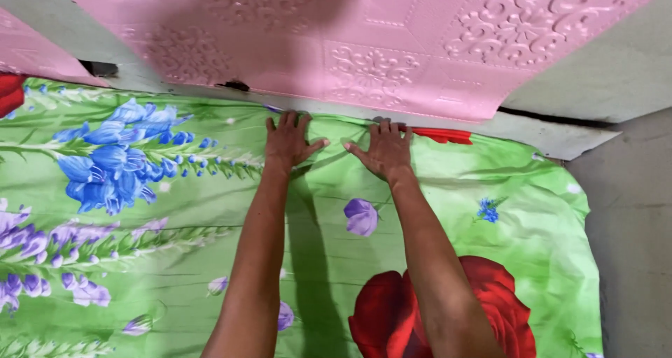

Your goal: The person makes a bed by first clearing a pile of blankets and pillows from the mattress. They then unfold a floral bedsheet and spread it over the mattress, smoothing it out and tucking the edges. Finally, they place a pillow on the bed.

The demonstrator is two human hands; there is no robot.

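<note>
**Both hands flat on the far edge of a flowered bed sheet**

The person's left hand (288,142) and right hand (383,148) lie palm-down, side by side, on a green floral sheet (532,225) that covers the bed. Both hands are spread, fingers apart and pressed onto the cloth, gripping nothing. Their fingertips reach the sheet's far edge, where it meets the wall. The thumbs point toward each other with a narrow gap of cloth between them.

The sheet is printed with blue flowers (112,162) to the left, purple blossoms (42,239) lower left, and a large red rose (504,309) under the right forearm. Behind the edge stands a wall faced with pink embossed panels (392,43). Bare grey wall (616,71) shows at the right.
</note>
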